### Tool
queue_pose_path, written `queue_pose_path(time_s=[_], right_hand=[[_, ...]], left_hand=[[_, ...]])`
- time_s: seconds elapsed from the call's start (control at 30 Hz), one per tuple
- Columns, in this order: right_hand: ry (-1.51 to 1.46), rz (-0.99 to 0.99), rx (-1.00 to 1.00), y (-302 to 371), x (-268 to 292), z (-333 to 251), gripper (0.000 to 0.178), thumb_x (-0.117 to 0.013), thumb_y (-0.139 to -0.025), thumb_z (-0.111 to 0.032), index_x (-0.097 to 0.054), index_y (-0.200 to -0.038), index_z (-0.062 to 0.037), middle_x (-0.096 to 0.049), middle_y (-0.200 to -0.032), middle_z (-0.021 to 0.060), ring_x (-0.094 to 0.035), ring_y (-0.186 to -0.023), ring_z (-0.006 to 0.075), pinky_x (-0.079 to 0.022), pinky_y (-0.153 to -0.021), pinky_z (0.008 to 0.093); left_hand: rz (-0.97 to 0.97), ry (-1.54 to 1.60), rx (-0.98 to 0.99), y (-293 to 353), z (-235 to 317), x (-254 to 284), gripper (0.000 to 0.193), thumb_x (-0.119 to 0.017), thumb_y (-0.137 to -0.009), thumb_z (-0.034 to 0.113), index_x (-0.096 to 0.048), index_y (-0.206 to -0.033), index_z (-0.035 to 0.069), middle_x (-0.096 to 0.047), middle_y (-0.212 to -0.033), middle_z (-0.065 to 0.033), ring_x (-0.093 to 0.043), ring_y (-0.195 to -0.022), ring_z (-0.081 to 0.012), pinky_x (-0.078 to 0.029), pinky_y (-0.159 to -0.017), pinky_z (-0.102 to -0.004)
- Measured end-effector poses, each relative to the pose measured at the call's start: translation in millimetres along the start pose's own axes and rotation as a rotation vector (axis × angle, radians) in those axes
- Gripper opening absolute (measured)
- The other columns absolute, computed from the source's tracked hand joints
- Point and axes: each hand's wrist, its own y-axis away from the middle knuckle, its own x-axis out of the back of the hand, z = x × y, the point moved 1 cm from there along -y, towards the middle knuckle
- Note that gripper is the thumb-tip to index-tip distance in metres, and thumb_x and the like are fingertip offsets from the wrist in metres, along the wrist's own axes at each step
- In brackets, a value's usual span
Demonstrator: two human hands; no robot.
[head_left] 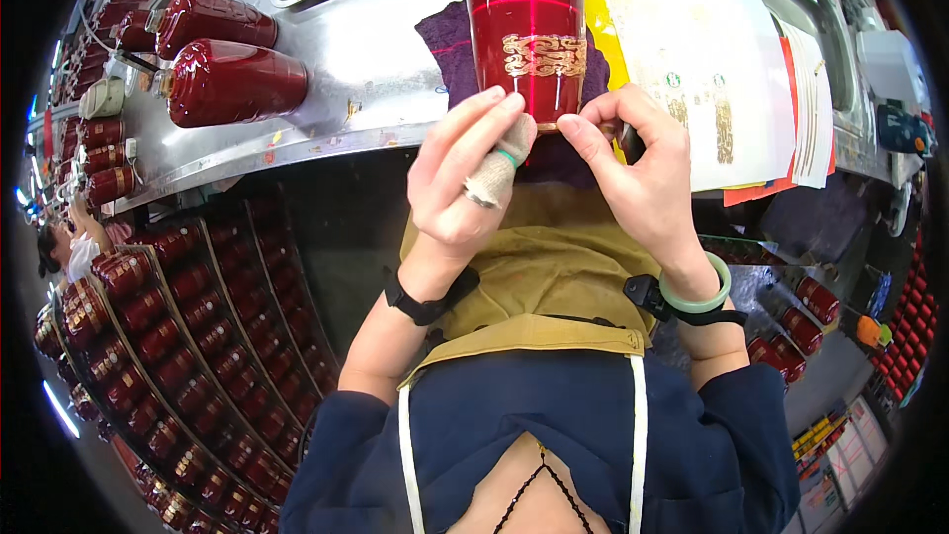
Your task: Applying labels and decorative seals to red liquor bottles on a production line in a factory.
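Observation:
A glossy dark red bottle [519, 5] lies on a dark purple cloth [447, 47], its end toward me. A gold scroll pattern [544, 56] is on its side, and red light lines cross it. My left hand [465, 163] has its fingers stretched out against the bottle's near end. One finger wears a knitted cover [504, 163] with a green band. At the right of that end, my right hand [638, 163] has thumb and forefinger curled together in a pinch. A thin gold edge shows between the hands; whatever the pinch holds is too small to make out.
White sheets with gold decals [682, 129] lie right of the bottle, over yellow and orange sheets. Two red bottles [237, 84] lie on the metal table [366, 59] at left. Racks of red bottles [188, 336] stand lower left, near another person [84, 247].

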Motion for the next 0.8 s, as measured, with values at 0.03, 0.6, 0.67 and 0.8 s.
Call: queue_pose_path(time_s=[0.03,0.6,0.67,0.8], right_hand=[[0.001,0.005,-0.002,-1,3,1,0.019,-0.081,-0.09,-0.016,-0.071,-0.086,-0.0012,-0.061,-0.073,0.0043,-0.053,-0.062,0.0122,-0.043,-0.059,0.0295],[0.048,-0.208,0.043,-12,33,14,0.02,-0.078,-0.092,-0.019,-0.072,-0.088,-0.0013,-0.063,-0.073,0.0049,-0.055,-0.066,0.0163,-0.043,-0.063,0.0325],[0.047,-0.216,0.026,-13,33,13,0.02,-0.078,-0.092,-0.02,-0.072,-0.088,-0.0017,-0.063,-0.073,0.0044,-0.054,-0.066,0.0157,-0.043,-0.063,0.0325],[0.064,-0.208,0.041,-12,34,12,0.018,-0.078,-0.092,-0.019,-0.073,-0.089,-0.0022,-0.064,-0.074,0.0041,-0.053,-0.067,0.0145,-0.042,-0.064,0.0319]], left_hand=[[-0.002,0.004,-0.002,2,-2,1,0.021,-0.083,-0.078,-0.008,-0.075,-0.097,-0.006,-0.076,-0.109,-0.0141,-0.073,-0.103,-0.0313,-0.064,-0.084,-0.0378],[-0.009,-0.171,-0.096,12,-2,-2,0.038,-0.084,-0.078,-0.005,-0.075,-0.115,-0.003,-0.072,-0.125,-0.0129,-0.066,-0.115,-0.0296,-0.058,-0.091,-0.038],[-0.071,-0.149,0.05,13,5,-2,0.046,-0.089,-0.072,-0.003,-0.08,-0.115,0.01,-0.068,-0.132,-0.0125,-0.063,-0.119,-0.0291,-0.056,-0.096,-0.0389],[-0.008,-0.105,0.019,18,-4,-8,0.058,-0.095,-0.065,0.002,-0.08,-0.119,0.015,-0.064,-0.139,-0.0141,-0.061,-0.124,-0.03,-0.052,-0.103,-0.0384]])
